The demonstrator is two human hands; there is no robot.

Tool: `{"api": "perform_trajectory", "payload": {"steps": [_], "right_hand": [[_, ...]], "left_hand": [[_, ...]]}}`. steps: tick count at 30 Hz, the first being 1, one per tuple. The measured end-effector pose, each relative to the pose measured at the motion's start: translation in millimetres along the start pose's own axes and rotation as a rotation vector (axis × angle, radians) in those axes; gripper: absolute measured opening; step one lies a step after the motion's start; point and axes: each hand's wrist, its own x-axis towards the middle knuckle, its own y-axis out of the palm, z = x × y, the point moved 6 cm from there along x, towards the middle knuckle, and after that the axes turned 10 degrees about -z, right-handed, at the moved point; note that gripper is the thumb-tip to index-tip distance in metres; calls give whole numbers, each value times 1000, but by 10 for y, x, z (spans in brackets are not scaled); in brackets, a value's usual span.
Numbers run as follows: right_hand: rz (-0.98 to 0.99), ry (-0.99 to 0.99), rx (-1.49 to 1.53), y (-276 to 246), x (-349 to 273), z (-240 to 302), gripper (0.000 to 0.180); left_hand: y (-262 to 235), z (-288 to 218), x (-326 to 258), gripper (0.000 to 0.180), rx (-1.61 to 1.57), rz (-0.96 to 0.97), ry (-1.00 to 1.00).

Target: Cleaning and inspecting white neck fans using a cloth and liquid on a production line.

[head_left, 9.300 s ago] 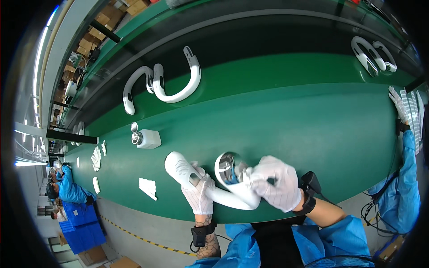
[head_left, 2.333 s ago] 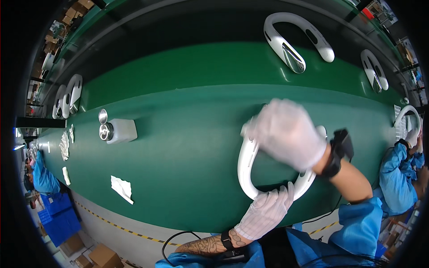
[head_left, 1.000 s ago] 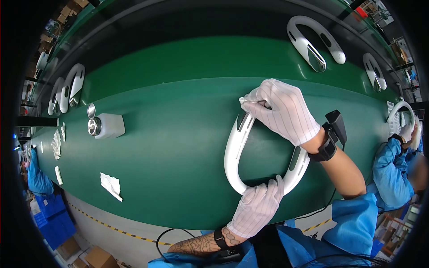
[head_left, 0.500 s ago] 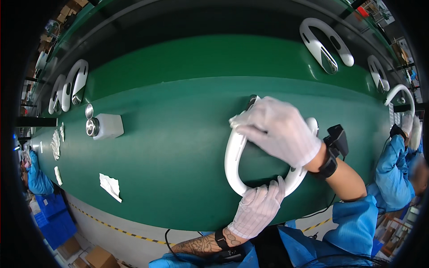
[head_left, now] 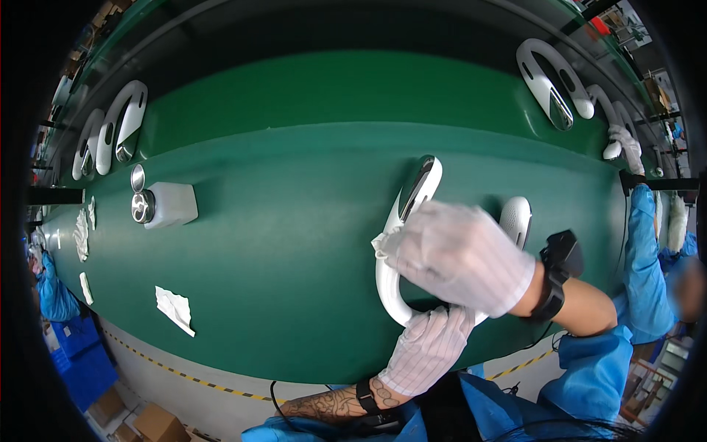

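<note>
A white U-shaped neckband device (head_left: 388, 286) lies on the green bench in front of me, its curved end toward me. One arm of it carries a dark glossy inset panel, and the other ends in a dotted tip. My left hand (head_left: 433, 345), in a striped white glove, is closed round the near curve. In my gloved right hand (head_left: 460, 258), slightly smeared by motion, a small crumpled white cloth (head_left: 380, 246) is pinched against the left arm of the device. That hand hides the middle of the U.
Left on the bench (head_left: 280, 236) stand a pale bottle (head_left: 175, 204) with a metal top and a torn white cloth (head_left: 175, 309). Similar devices (head_left: 121, 127) rest on the raised back strip, both sides. A co-worker's gloved hand (head_left: 626, 147) touches one at far right.
My right hand has slid toward me along the device's left arm with the cloth, uncovering the dark panel. My left hand keeps its hold. The co-worker's arm at right has reached farther away.
</note>
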Motion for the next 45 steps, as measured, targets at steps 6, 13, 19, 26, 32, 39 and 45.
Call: {"api": "perform_trajectory", "payload": {"steps": [6, 13, 19, 26, 32, 39, 45], "right_hand": [[-8, -41, -29, 2, -3, 0, 18], [101, 32, -20, 11, 21, 59, 11], [4, -26, 3, 77, -57, 82, 12], [-141, 180, -19, -223, 95, -455, 13], [-127, 141, -57, -221, 103, -401, 13], [147, -80, 195, 140, -228, 444, 10], [228, -81, 103, 132, -142, 315, 18]], "left_hand": [[-65, -1, 4, 45, -9, 8, 14], [-41, -18, -6, 46, 26, 13, 22], [-94, -28, 48, 45, 82, -29, 20], [-109, -17, 30, 52, 114, -108, 44], [-108, -8, 26, 51, 66, -107, 31], [-171, -154, -82, 31, -650, -280, 222], [-108, -154, -107, 21, -612, -191, 214]]}}
